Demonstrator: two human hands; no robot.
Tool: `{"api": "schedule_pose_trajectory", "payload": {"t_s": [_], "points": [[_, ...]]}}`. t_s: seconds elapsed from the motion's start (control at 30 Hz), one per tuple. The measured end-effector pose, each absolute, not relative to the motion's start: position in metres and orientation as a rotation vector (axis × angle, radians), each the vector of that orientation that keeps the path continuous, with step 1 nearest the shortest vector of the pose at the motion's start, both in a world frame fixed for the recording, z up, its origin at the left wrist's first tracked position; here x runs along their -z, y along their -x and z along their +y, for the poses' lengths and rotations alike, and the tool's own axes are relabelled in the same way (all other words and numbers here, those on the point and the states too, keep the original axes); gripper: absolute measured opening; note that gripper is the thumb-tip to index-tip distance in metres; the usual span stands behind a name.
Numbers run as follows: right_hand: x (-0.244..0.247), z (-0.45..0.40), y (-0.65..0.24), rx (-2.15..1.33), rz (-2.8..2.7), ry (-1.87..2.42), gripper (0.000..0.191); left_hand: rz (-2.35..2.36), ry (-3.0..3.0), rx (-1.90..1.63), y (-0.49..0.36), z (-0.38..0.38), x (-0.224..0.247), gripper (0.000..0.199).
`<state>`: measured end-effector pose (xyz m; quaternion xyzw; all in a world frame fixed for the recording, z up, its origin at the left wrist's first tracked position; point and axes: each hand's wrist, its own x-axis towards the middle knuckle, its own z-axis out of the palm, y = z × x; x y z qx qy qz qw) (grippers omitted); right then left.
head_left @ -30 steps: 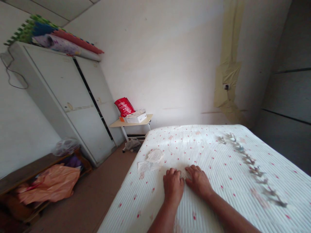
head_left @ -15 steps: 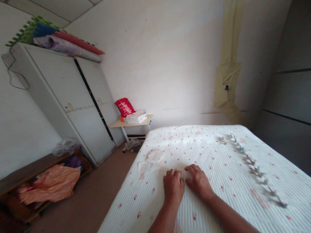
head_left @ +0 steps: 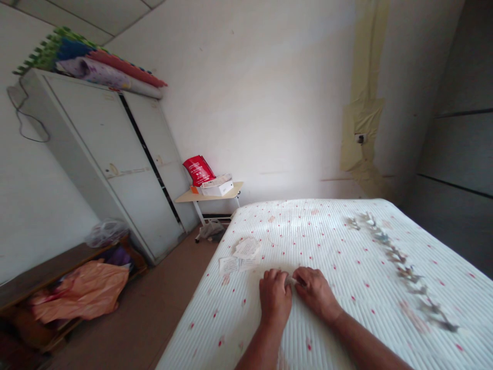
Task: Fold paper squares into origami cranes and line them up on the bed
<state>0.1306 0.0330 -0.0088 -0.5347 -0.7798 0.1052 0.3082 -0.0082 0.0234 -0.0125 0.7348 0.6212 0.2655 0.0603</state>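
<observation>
Left hand (head_left: pixel 275 299) and right hand (head_left: pixel 317 292) close together on mattress (head_left: pixel 327 231), fingers (head_left: pixel 273 275) of both pinching small paper piece (head_left: pixel 291 281)

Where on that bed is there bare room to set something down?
On the bed, one bare patch lies between the right hand and the row of small objects; another lies farther back, between the printed papers and that row. It's crowded along that row and where the left hand nearly meets the right.
</observation>
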Motion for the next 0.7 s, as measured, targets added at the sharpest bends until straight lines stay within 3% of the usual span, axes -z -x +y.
{"api": "schedule_pose_trajectory", "payload": {"t_s": [0.3, 0.7], "points": [[0.0137, 0.0344, -0.1306, -0.210, -2.089, 1.373, 0.010, 1.797, -2.303, -1.064, 0.0079, 0.0214, 0.0136, 0.026], [0.0087, 0.0307, -0.1305, -0.313, -2.110, 1.296, 0.009, 1.813, -2.361, -0.976, 0.0071, 0.0192, 0.0165, 0.019]]}}
